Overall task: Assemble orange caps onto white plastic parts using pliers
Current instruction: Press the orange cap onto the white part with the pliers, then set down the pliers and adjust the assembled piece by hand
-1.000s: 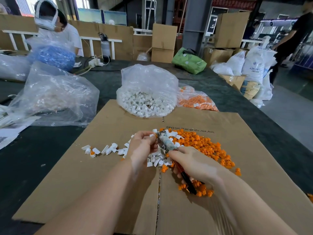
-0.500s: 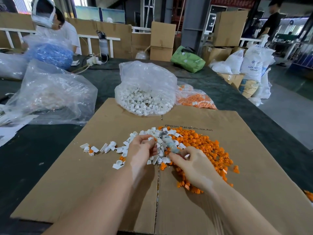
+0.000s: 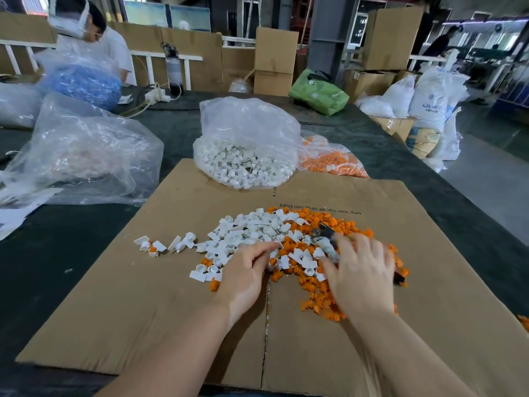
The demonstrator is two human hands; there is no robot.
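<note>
Right now both hands work over a flattened brown cardboard sheet (image 3: 177, 296) spread on the dark surface (image 3: 71, 253). The left hand (image 3: 246, 276) lies palm down at the near edge of the heap of small white plastic parts (image 3: 252, 227), its fingertips pinched together on one or two of the pieces; exactly which piece I cannot tell. The right hand (image 3: 362, 277) is curled round the pliers with a taped grey body and dark handles (image 3: 326, 242), whose metal nose sticks out to the far left of the fingers over the pile of small orange plastic caps (image 3: 323, 305). A dark handle tip shows at the right of that hand. The white pieces trail off to the left, the orange ones spread to the right and nearer, and the two heaps mix in the middle. Beyond the cardboard's far edge stands a clear plastic bag of white parts (image 3: 246, 144), with a clear bag of orange caps (image 3: 335, 161) just beside it on the right. A crumpled clear bag (image 3: 86, 150) sits far left.
</note>
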